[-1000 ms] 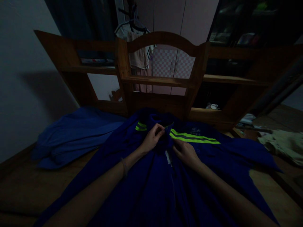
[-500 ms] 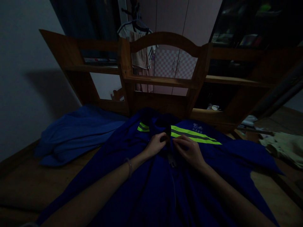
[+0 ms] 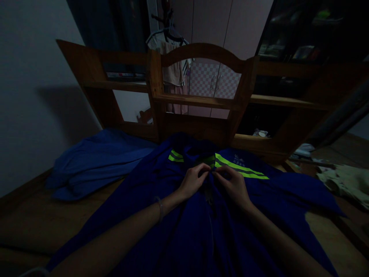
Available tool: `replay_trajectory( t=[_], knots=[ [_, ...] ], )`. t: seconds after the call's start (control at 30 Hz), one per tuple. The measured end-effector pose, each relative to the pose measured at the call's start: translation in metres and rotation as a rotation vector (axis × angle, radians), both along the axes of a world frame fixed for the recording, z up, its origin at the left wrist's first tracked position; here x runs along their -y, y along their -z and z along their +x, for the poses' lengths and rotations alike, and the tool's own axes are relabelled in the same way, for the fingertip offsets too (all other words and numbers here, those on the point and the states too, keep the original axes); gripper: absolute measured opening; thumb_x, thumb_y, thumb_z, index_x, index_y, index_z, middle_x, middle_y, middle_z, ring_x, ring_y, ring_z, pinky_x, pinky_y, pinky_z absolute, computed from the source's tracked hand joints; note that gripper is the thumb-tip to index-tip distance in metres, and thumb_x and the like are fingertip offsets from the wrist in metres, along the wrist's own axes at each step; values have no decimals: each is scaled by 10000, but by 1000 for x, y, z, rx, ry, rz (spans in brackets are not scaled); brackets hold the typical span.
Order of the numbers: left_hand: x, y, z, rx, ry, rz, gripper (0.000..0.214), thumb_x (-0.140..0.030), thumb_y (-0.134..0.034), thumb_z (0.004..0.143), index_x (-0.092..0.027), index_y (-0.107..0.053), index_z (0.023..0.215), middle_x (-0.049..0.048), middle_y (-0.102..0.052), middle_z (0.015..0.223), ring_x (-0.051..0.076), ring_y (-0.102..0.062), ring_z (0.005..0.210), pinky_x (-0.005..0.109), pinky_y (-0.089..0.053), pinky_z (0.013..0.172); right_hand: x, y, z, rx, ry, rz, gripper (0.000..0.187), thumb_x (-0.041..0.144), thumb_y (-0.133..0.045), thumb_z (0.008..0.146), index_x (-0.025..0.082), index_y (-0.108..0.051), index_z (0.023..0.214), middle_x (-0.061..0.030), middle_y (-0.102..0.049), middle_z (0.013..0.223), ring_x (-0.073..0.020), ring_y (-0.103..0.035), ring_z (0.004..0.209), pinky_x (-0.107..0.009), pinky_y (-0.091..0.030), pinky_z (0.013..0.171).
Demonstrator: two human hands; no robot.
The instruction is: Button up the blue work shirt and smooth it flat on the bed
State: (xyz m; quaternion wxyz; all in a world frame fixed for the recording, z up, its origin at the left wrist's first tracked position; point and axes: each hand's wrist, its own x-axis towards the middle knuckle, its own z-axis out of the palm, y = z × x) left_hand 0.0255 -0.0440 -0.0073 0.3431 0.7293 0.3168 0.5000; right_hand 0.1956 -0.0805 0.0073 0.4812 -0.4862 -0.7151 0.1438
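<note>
A dark blue jacket (image 3: 184, 231) with yellow-green reflective stripes (image 3: 242, 167) across the chest lies spread on a wooden surface in front of me. My left hand (image 3: 193, 181) pinches the left front edge near the collar. My right hand (image 3: 233, 184) pinches the right front edge close beside it. The two hands nearly touch over the jacket's front opening. A bracelet sits on my left wrist.
Another blue garment (image 3: 95, 161) lies crumpled at the left. A wooden headboard frame (image 3: 201, 100) with shelves stands behind the jacket. Pale cloth (image 3: 346, 181) lies at the right. Clothes hang on a rack (image 3: 170, 57) beyond. The room is dim.
Both hands have drawn closer together at the jacket's front, bringing the two edges toward each other. The view has shifted slightly.
</note>
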Motion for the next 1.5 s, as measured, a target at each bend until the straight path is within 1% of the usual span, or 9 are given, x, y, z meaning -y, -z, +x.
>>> replay_trajectory(
  t=[0.17,0.33,0.57,0.7,0.9,1.1,1.33,1.4,1.5],
  knots=[
    [7,0,7,181,6,-168,179,-288,-576,822,-183,-654,944,38,-675,936,178,-631,904,267,-475,813,0,0,-2,41,48,78,134,326,-602,846,203,-599,899,-14,-650,860,-172,-613,773,-276,-477,688],
    [8,-1,11,333,41,-336,270,-357,-696,725,-161,-648,904,53,-674,903,182,-626,896,265,-470,802,0,1,-4,118,56,134,74,265,-567,860,209,-565,909,-6,-634,843,-161,-604,749,-273,-463,677],
    [3,6,14,366,-44,-292,245,-347,-734,675,-164,-634,803,25,-653,793,162,-621,787,248,-461,721,0,1,-6,171,28,153,64,243,-539,867,212,-551,923,-11,-625,848,-161,-603,763,-269,-464,696],
    [1,7,14,367,-35,-315,231,-346,-727,681,-154,-653,785,32,-662,789,167,-622,797,260,-462,747,1,1,-7,183,16,137,73,242,-534,870,209,-547,933,-13,-615,842,-156,-595,757,-265,-458,689],
    [1,5,13,376,-33,-329,233,-342,-726,683,-149,-651,788,37,-662,793,168,-625,804,264,-468,754,4,2,-9,72,-22,64,121,260,-530,883,212,-533,995,-18,-612,883,-154,-592,779,-259,-461,681],
    [-2,7,10,386,-65,-381,249,-351,-738,663,-148,-637,768,28,-655,749,154,-618,738,249,-455,685,3,2,-7,-28,-38,-4,178,345,-498,910,204,-559,1000,-44,-632,932,-184,-609,852,-289,-483,734],
    [-5,13,10,447,-65,-442,215,-276,-744,642,-152,-570,668,-16,-603,648,105,-569,633,207,-408,611,4,4,-8,47,-30,38,145,292,-505,909,220,-581,1009,-26,-634,947,-171,-607,835,-288,-471,730],
    [-7,14,10,470,-49,-456,206,-249,-746,635,-155,-572,692,-25,-598,644,98,-565,627,200,-404,605,5,5,-9,66,-33,59,145,275,-506,906,219,-584,1015,-29,-633,952,-175,-604,854,-295,-468,754],
    [-9,15,9,504,21,-495,237,-241,-738,653,-165,-613,839,-3,-651,750,113,-603,697,216,-435,659,5,4,-9,62,-37,38,164,296,-501,911,214,-579,1029,-38,-638,936,-180,-609,841,-295,-475,738]
  ],
)
